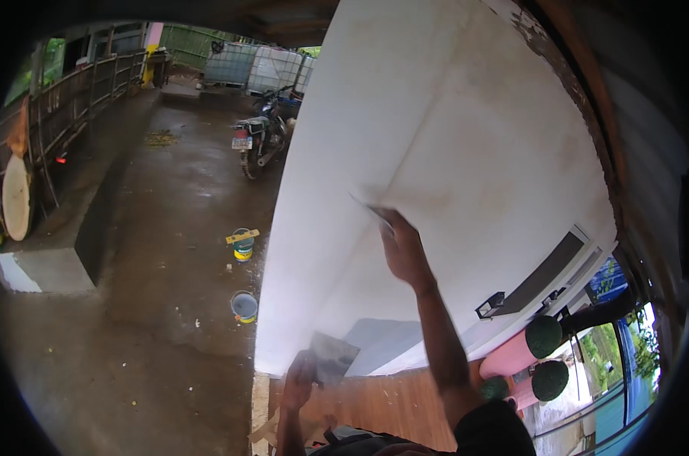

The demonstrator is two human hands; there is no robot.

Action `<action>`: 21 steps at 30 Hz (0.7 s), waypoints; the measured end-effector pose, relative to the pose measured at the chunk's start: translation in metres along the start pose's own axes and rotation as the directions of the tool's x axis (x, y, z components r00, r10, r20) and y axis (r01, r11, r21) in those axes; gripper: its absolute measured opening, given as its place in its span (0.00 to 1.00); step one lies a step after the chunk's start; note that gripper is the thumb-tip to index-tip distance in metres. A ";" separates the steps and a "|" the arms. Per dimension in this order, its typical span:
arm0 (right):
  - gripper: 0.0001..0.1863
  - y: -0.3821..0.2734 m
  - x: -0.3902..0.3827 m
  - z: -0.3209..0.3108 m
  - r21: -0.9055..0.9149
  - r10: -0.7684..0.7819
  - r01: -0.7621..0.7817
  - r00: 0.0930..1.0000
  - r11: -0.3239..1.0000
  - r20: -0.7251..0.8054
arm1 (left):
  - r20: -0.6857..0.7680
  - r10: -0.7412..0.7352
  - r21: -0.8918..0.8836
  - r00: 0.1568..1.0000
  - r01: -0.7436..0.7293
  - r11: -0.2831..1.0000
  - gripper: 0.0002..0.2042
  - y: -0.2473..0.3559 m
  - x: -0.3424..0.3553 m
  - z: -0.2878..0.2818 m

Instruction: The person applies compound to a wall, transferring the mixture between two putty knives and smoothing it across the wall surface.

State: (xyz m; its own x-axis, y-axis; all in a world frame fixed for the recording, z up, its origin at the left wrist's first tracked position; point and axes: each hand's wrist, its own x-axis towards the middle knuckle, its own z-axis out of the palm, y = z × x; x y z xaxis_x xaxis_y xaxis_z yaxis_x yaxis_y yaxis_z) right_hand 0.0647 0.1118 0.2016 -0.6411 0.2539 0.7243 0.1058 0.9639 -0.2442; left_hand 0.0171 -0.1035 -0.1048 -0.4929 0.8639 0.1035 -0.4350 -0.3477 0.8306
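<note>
My right hand (406, 249) is raised to the white wall (360, 121), its fingers closed round a thin flat putty knife (373, 213). The blade's edge lies at or very near the wall, beside a faint line running up the surface. Lower down, my left hand (300, 380) is closed on a flat, grey, square-edged plate (334, 357), held in front of the wall's foot. Motion softens the plate's outline, and any handle on it is hidden. Brownish patches and smears mark the wall around my right hand.
Two buckets stand on the wet concrete floor: one (244, 305) open, another (243, 249) with a yellow level (243, 237) across its top. Farther off is a motorcycle (261, 133). A window (542, 273), pink columns (509, 353) and a wood-coloured floor (394, 406) lie to the right.
</note>
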 end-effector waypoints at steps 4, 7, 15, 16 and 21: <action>0.22 0.075 -0.184 0.053 0.949 0.698 -0.293 0.704 0.120 0.129 | -0.036 0.014 0.109 0.999 -0.010 0.994 0.15 0.017 -0.016 0.001; 0.25 0.052 -0.213 0.070 0.910 0.702 -0.414 0.656 0.027 0.277 | -0.108 0.056 0.150 0.993 -0.039 0.988 0.14 0.037 -0.028 -0.001; 0.20 -0.043 -0.136 0.017 0.949 0.102 0.065 0.990 0.310 -0.101 | -0.109 0.096 0.191 0.989 -0.074 0.979 0.11 0.128 -0.010 0.047; 0.21 -0.049 -0.137 0.015 0.935 0.084 0.100 0.987 0.339 -0.136 | -0.050 0.133 0.176 0.990 -0.122 0.977 0.11 0.134 -0.010 0.052; 0.20 -0.060 -0.142 0.005 0.935 0.086 0.118 0.984 0.334 -0.155 | 0.022 0.204 0.212 0.979 -0.204 0.956 0.11 0.144 -0.016 0.060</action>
State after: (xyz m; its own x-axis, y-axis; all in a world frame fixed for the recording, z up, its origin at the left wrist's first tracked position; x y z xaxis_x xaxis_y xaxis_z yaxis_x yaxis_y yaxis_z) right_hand 0.1459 0.0171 0.1104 -0.5040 0.3447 0.7919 -0.7516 0.2768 -0.5988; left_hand 0.0071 -0.1455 0.0462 -0.5545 0.7827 0.2828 -0.1557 -0.4314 0.8886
